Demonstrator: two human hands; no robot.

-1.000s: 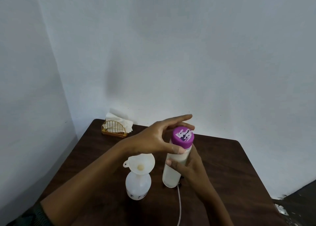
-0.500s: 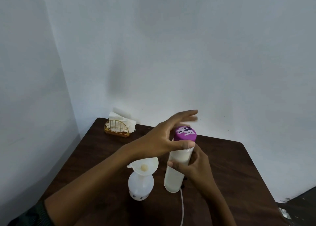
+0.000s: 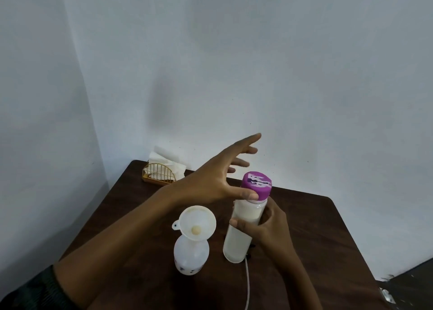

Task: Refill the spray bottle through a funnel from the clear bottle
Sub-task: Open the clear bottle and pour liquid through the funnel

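Observation:
A clear bottle [image 3: 243, 227] with milky liquid stands on the dark wooden table [image 3: 328, 239], closed by a purple cap [image 3: 257, 183]. My right hand [image 3: 269, 227] grips its body from the right. My left hand [image 3: 218, 176] hovers by the cap with fingers spread straight; only the thumb tip touches the cap's left side. Left of it stands the white spray bottle [image 3: 191, 255] without its head, a white funnel [image 3: 198, 223] seated in its neck.
A gold wire napkin holder [image 3: 159, 175] with white napkins sits at the table's far left corner by the wall. A thin white tube [image 3: 247, 284] lies on the table near the front, below the clear bottle. White walls close in behind and on the left.
My left hand's fingers have lifted off the purple cap and spread upward, leaving only the thumb on it. The right hand keeps its hold on the bottle.

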